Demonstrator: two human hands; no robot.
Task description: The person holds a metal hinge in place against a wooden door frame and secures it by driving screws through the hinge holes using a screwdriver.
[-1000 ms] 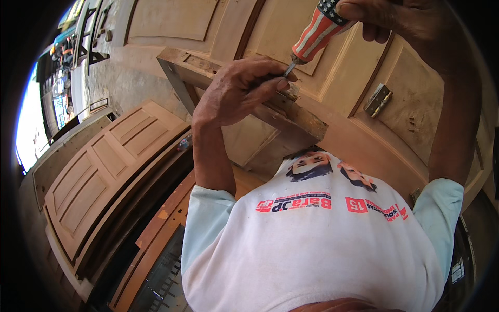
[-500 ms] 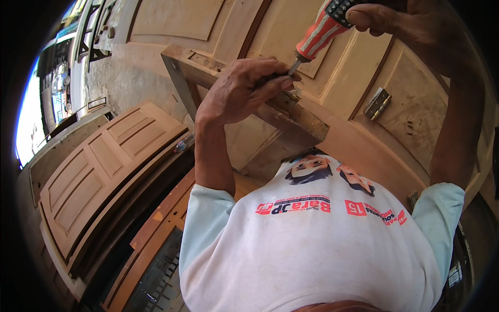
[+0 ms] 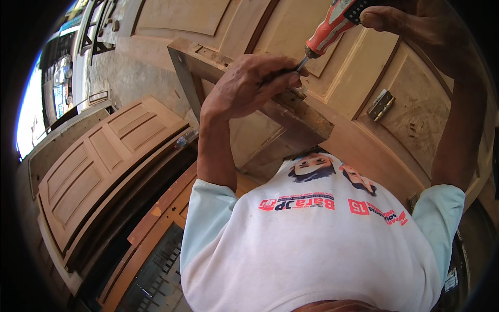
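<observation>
My right hand (image 3: 410, 31) is closed on the striped red-and-white handle of a screwdriver (image 3: 326, 34), dark with white stars at its top. My left hand (image 3: 241, 86) has its fingers pinched round the metal shaft near the tip, which they hide. Just below those fingers, a small metal fitting (image 3: 293, 95) sits on the edge of a wooden piece (image 3: 306, 125) that runs diagonally in front of the pale panelled door (image 3: 345, 73). A brass-coloured hinge (image 3: 381, 105) lies on the door to the right of the screwdriver.
Several panelled doors (image 3: 109, 145) are stacked at the left. An orange-brown frame with dark glass (image 3: 145, 270) is at lower left. A grey concrete floor (image 3: 135, 70) shows beyond the stack, with a bright opening (image 3: 34, 109) at the far left edge.
The screwdriver and both my hands have shifted slightly right in the picture, and my right hand has turned a little on the handle. Both grips remain.
</observation>
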